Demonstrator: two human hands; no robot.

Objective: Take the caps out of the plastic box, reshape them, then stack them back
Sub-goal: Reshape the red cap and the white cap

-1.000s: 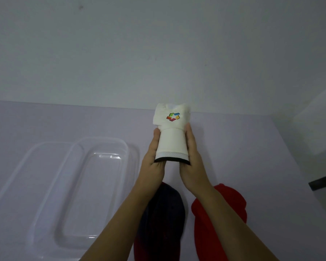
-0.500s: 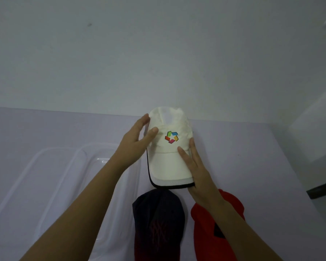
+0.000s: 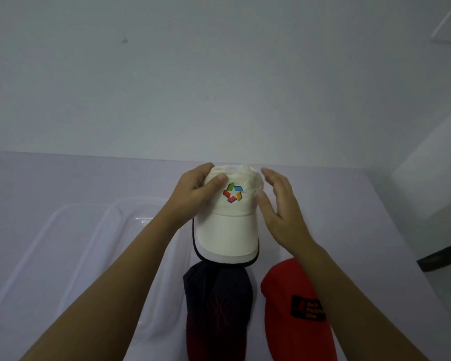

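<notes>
On a pale table [image 3: 349, 204], a clear plastic box [image 3: 71, 256] sits empty at the left edge. A navy cap [image 3: 216, 308] and red cap [image 3: 294, 308] lie side by side along the near edge. Beyond them, the left hand [image 3: 193, 194] grips the white cap [image 3: 227, 225] by its crown; the right hand [image 3: 281, 209], open, appears barely to touch it.

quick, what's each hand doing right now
Left hand: closed in a grip on the crown of the white cap.
Right hand: open, fingers spread beside the cap's right side; contact cannot be told.
</notes>
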